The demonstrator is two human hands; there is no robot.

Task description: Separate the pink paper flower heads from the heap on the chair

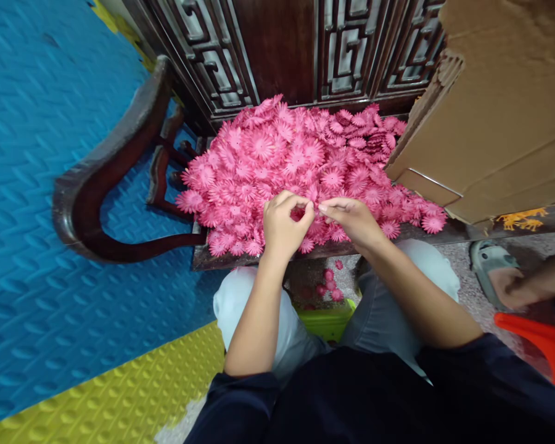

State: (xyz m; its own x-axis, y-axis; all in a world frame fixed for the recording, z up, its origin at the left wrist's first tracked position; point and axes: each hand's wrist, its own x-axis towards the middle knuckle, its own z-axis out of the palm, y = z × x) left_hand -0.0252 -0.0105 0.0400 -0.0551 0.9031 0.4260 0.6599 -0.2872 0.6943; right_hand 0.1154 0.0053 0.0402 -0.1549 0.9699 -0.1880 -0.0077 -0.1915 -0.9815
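Flowers point(261, 148), pink and many-petalled, are heaped across the seat of a dark wooden bench point(203, 262), directly in front of the person. Both hands are held over the near side of the heap, close to each other. On the left hand point(284, 225), the thumb and forefinger are curved into a ring, with their tips brought together. On the right hand point(351, 221), the thumb and forefinger are stretched out flat with their tips drawn together, pointed at the left fingertips and set just beside them. Whether a small piece is pinched by either hand cannot be made out.

The heap is backed by a carved wooden panel point(277, 49) and flanked on the left by a curved armrest point(74, 213). At the right, part of the pile is bordered by a large sheet of cardboard point(504, 111), near whose lower edge an orange object point(520, 217) is seen. Below, between the knees in grey trousers point(379, 320), a few loose blooms point(336, 295) are scattered on the floor, near a green plastic object point(326, 322). The floor at left is covered by a blue mat point(32, 216), edged with a yellow mat point(120, 376). At far right, a shoe point(485, 271) is worn by another person.
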